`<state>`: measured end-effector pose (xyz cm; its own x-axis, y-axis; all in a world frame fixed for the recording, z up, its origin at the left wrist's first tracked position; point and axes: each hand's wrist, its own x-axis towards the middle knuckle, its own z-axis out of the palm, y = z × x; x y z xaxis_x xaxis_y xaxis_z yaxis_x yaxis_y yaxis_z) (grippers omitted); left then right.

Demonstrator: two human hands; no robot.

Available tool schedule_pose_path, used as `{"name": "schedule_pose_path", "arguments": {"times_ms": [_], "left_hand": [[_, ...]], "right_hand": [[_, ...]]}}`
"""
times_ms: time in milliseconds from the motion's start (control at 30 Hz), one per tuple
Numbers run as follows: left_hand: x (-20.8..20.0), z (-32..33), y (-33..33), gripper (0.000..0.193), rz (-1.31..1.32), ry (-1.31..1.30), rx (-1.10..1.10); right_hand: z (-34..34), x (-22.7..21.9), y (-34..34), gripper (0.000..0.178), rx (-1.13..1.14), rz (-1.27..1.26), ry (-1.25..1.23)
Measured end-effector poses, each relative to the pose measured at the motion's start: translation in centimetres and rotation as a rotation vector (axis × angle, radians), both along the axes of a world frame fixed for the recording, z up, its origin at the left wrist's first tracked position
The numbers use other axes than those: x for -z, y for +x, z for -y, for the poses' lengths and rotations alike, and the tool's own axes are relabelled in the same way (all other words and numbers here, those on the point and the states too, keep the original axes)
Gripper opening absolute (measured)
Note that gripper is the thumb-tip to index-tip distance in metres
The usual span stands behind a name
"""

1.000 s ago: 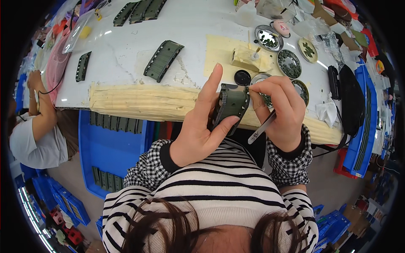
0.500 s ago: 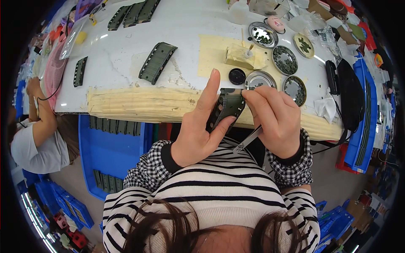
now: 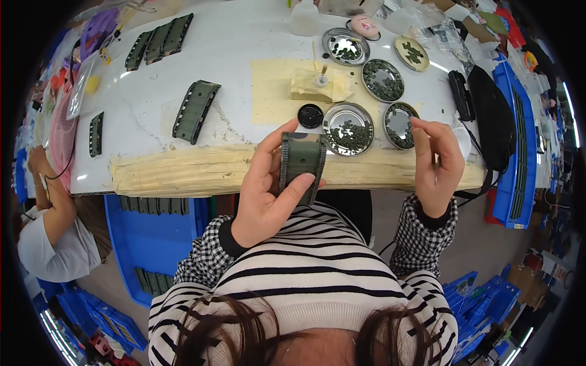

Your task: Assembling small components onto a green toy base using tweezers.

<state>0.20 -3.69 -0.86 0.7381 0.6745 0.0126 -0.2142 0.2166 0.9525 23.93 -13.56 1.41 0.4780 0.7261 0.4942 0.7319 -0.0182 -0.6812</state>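
Note:
My left hand [image 3: 265, 189] is wrapped round a dark green curved plastic part [image 3: 303, 152] with toothed edges and camouflage patches, its thumb lying across the face. Off to the right, my right hand [image 3: 438, 161] is closed, with thumb and forefinger together at the right rim of a round metal dish [image 3: 387, 135] of small green pieces. Metal tweezers [image 3: 436, 172] show as a thin strip inside that hand. Whether the fingertips hold a small piece is too small to tell. Beside it, another metal dish [image 3: 332, 144] holds more green pieces.
A black round cap [image 3: 310, 116] and a taped block [image 3: 308, 85] stand beyond my left hand. More green curved parts [image 3: 195, 113] lie on the left of the table. A blue tray [image 3: 155, 235] sits below the table edge; a co-worker's arm [image 3: 61, 189] is at far left.
My right hand has left the curved part and moved right to the dish. The left hand has turned the part's face more upward. The view has shifted right.

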Motion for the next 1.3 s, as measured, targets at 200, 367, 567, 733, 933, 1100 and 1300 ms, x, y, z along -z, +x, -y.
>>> {"name": "schedule_pose_path", "arguments": {"times_ms": [200,367,567,733,933,1100,1300], "left_hand": [[-0.3,0.0,0.4,0.06,0.045,-0.154,0.023],[-0.4,0.0,0.5,0.059,0.064,-0.187,0.041],[-0.9,-0.3,0.0,0.068,0.011,-0.208,0.013],[-1.2,-0.4,0.3,0.078,0.02,-0.171,-0.087],[-1.0,-0.5,0.0,0.03,0.04,-0.188,-0.006],[-0.5,-0.3,0.4,0.026,0.005,-0.316,0.124],[0.3,-0.5,0.8,0.021,0.19,-0.555,0.099]], "right_hand": [[0.0,0.1,3.2,0.01,0.061,0.184,-0.277],[-1.9,1.4,4.1,0.01,-0.054,0.154,-0.303],[-2.8,1.4,4.6,0.013,-0.073,0.204,-0.442],[-2.6,0.9,4.7,0.012,-0.11,0.259,-0.5],[-1.7,0.3,4.7,0.015,-0.108,0.313,-0.507],[-2.1,-3.5,-1.6,0.014,-0.353,0.028,-0.267],[-3.8,-1.2,-7.3,0.023,-0.491,0.06,-0.075]]}}
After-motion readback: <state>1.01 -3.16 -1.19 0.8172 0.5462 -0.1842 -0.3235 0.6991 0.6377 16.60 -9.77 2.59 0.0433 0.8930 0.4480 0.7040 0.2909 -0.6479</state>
